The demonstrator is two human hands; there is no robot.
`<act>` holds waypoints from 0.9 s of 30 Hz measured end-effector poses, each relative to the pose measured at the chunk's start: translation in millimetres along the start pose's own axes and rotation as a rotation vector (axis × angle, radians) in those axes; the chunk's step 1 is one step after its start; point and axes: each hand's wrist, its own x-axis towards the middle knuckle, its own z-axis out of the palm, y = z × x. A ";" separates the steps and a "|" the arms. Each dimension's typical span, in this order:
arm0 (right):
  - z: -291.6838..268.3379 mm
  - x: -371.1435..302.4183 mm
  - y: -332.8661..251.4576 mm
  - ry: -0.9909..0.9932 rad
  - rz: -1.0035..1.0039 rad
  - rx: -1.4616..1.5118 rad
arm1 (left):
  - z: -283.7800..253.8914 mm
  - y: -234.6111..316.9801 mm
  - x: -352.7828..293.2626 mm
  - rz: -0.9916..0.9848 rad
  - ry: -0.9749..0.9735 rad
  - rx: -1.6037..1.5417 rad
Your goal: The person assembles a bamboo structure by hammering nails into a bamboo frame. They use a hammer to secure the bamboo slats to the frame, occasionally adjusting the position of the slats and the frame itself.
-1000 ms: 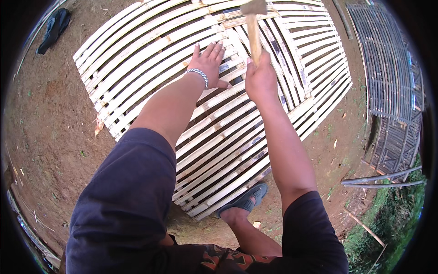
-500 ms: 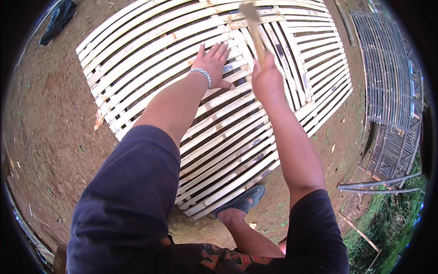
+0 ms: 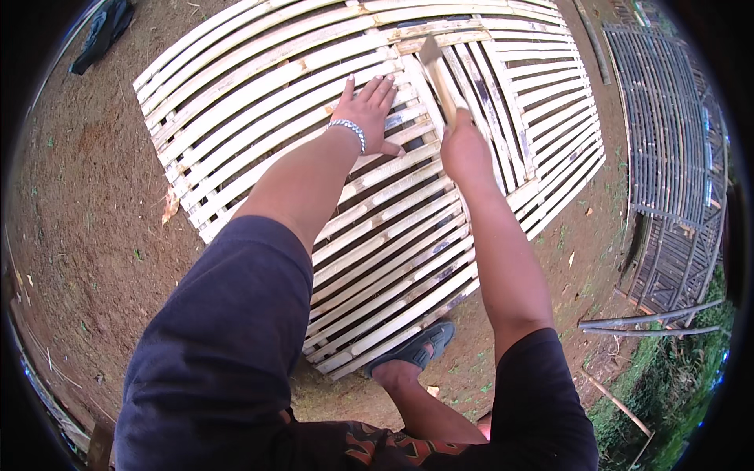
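Observation:
A large panel of pale split-bamboo slats (image 3: 251, 102) lies low over the ground before me, its slats spaced with dark gaps. My left hand (image 3: 367, 114) rests flat on the slats with its fingers spread, a chain bracelet (image 3: 348, 133) round the wrist. To its right, my right hand (image 3: 467, 153) is wrapped round the light wooden handle of a hammer (image 3: 443, 82). The dark hammer head points away from me, over or on the slats by the framed section of lengthwise slats (image 3: 487, 102). Whether the head touches the bamboo, I cannot tell.
Brown bare soil (image 3: 86, 228) surrounds the panel. At the right stands a darker bamboo rack (image 3: 667, 122), with poles (image 3: 652, 318) below it and green plants (image 3: 667, 400) nearby. A dark cloth (image 3: 102, 35) lies at the far left. My sandalled foot (image 3: 416, 349) is beside the panel's near edge.
The hammer head has come down and nearer to me, and my right hand has lowered slightly with it. My left hand stays in nearly the same place on the slats.

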 end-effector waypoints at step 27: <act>25.4 -17.9 0.2 -0.201 0.059 0.081 | 0.4 1.7 2.5 0.003 0.028 0.006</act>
